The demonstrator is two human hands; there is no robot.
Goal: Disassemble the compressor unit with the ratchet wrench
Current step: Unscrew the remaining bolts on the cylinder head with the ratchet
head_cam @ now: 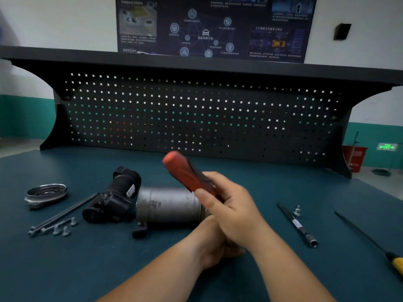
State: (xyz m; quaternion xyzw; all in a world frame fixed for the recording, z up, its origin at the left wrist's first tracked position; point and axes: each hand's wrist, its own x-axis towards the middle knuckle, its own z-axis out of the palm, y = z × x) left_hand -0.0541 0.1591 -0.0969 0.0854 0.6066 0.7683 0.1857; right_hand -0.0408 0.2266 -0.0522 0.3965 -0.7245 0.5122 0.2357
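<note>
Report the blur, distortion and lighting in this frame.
Head view: the red wrench handle and right hand are motion-blurred; wide-angle distortion bows the shelf; lighting is dim and even, light shining through the pegboard holes.

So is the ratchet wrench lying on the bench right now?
No, the right hand grips the ratchet wrench by its red handle above the compressor unit.

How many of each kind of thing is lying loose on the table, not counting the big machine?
Small silver bolts: 4
Long thin rods: 2
Round metal cover: 1
Extension bar: 1
Yellow-handled screwdriver: 1
Total: 9
</note>
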